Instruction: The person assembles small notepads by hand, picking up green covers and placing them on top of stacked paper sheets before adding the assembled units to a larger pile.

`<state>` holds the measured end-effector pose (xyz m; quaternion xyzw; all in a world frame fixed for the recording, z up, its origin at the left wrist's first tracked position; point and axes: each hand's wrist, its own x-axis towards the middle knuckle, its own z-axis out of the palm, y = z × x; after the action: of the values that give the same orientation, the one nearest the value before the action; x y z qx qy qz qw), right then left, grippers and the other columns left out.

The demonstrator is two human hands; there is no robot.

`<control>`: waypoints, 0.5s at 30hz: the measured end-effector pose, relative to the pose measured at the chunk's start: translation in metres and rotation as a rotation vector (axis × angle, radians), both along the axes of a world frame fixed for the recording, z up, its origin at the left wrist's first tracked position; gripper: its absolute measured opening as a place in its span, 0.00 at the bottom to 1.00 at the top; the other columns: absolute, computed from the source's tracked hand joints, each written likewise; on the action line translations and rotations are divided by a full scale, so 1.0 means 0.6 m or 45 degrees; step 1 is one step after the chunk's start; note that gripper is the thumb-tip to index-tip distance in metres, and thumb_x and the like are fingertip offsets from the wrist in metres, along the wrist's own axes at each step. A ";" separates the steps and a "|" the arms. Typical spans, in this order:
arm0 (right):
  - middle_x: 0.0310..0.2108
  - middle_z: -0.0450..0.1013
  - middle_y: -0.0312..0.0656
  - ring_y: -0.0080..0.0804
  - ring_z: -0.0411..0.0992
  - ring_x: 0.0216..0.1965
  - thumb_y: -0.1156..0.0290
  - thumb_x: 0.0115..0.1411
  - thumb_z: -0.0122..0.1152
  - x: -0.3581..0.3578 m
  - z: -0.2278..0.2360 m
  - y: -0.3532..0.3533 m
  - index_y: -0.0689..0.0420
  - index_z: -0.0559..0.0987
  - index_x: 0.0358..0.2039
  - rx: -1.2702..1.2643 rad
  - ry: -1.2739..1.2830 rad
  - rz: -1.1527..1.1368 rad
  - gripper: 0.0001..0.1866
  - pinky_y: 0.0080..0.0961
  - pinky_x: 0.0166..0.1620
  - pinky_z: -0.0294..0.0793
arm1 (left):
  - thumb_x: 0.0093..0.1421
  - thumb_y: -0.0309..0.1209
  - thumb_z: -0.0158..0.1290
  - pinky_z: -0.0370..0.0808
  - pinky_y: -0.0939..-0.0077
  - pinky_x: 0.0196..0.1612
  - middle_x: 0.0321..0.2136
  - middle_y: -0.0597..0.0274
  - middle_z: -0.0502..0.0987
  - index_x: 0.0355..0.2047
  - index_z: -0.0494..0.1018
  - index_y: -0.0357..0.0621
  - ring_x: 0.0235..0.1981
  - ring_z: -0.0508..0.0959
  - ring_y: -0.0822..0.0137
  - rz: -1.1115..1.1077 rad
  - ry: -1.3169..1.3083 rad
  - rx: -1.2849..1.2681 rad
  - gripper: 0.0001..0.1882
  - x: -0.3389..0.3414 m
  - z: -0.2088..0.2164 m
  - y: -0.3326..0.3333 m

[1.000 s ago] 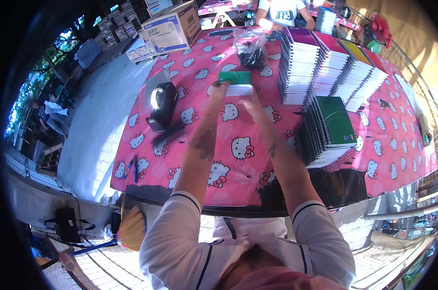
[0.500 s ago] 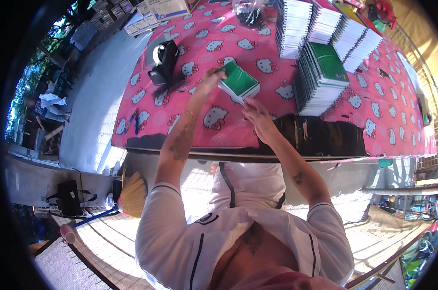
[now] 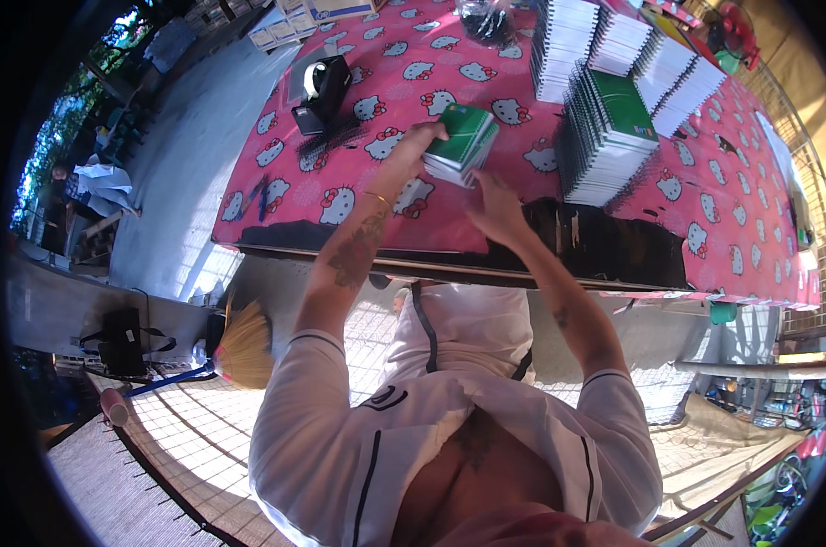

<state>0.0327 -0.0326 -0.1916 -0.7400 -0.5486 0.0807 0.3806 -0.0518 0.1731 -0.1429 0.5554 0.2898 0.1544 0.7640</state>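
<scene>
Item 1: small green-covered notebook bundle (image 3: 465, 129). It is sitting above the pink tablecloth (image 3: 436, 228), between the tape dispenser and the larger green stack; whether it is touching the cloth, I cannot tell. Compared with half a second ago, it is showing a different angle, and its white page edges are appearing as looser layers along the near side. By judgement, this is meaning that the bundle is being turned and worked between the hands, the handling not yet being finished.

Item 2: left hand (image 3: 426, 141). It is closing around the bundle's left side, the thumb lying over the cover; it is carrying the firmer hold.

Item 3: right hand (image 3: 498, 208). Its fingers are curling partway, neither spread nor fisted, and are reaching to the near right corner; whether they are gripping a page edge or only meeting it, I cannot tell.

Item 4: larger green-covered spiral stack (image 3: 611, 141), standing right of the hands.

Item 5: taller spiral notebook stacks (image 3: 566, 50), rising behind item 4.

Item 6: black tape dispenser (image 3: 334, 94), resting left of the bundle.

Item 7: pens (image 3: 263, 194), lying near the table's left edge.

Item 8: clear plastic bag (image 3: 488, 25) with dark contents, sitting beyond the bundle.
</scene>
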 end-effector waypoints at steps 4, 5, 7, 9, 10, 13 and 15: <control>0.55 0.69 0.50 0.52 0.71 0.53 0.59 0.54 0.64 -0.060 0.012 -0.007 0.53 0.69 0.61 0.093 -0.385 0.087 0.34 0.46 0.54 0.68 | 0.49 0.33 0.56 0.70 0.71 0.53 0.44 0.56 0.76 0.53 0.74 0.38 0.44 0.76 0.62 -0.542 0.142 0.537 0.28 0.042 0.049 0.048; 0.55 0.69 0.50 0.50 0.71 0.53 0.58 0.54 0.64 -0.068 0.016 0.006 0.53 0.68 0.61 0.082 -0.428 0.067 0.35 0.46 0.54 0.68 | 0.49 0.33 0.56 0.69 0.72 0.55 0.46 0.55 0.77 0.54 0.73 0.38 0.46 0.76 0.62 -0.641 0.190 0.696 0.30 0.048 0.068 0.058; 0.55 0.67 0.48 0.47 0.69 0.54 0.55 0.53 0.66 -0.067 0.012 0.034 0.51 0.67 0.62 0.048 -0.513 0.031 0.37 0.48 0.54 0.67 | 0.51 0.37 0.59 0.68 0.65 0.59 0.52 0.50 0.75 0.57 0.72 0.40 0.54 0.74 0.57 -0.584 0.303 1.140 0.32 0.054 0.078 0.077; 0.55 0.66 0.51 0.49 0.68 0.55 0.56 0.52 0.67 -0.034 -0.016 0.041 0.54 0.66 0.62 0.042 -0.342 0.057 0.38 0.46 0.54 0.67 | 0.53 0.40 0.61 0.69 0.60 0.59 0.54 0.49 0.74 0.58 0.71 0.41 0.56 0.74 0.54 -0.412 0.318 1.560 0.32 0.054 0.096 0.045; 0.55 0.66 0.52 0.50 0.67 0.55 0.56 0.52 0.67 -0.021 -0.024 0.047 0.55 0.66 0.62 0.053 -0.252 0.080 0.39 0.46 0.53 0.68 | 0.55 0.45 0.62 0.72 0.55 0.56 0.57 0.48 0.72 0.60 0.68 0.44 0.53 0.76 0.49 -0.357 0.197 1.696 0.35 0.043 0.087 0.029; 0.55 0.66 0.57 0.50 0.68 0.56 0.56 0.53 0.69 0.035 -0.025 0.036 0.59 0.66 0.60 0.377 -0.012 -0.399 0.38 0.43 0.54 0.68 | 0.58 0.48 0.61 0.72 0.58 0.57 0.56 0.46 0.72 0.62 0.65 0.41 0.51 0.77 0.49 0.156 0.210 1.713 0.37 0.001 0.039 0.024; 0.52 0.70 0.59 0.48 0.72 0.53 0.58 0.52 0.71 0.062 -0.003 0.052 0.63 0.67 0.57 0.347 0.252 -0.502 0.37 0.40 0.52 0.70 | 0.59 0.50 0.59 0.70 0.59 0.56 0.54 0.44 0.72 0.62 0.62 0.35 0.53 0.75 0.52 0.203 0.297 0.912 0.40 -0.009 0.005 0.050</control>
<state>0.0697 -0.0012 -0.1935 -0.7632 -0.3597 0.0022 0.5369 -0.0574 0.2033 -0.1401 0.7767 0.3449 0.2405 0.4690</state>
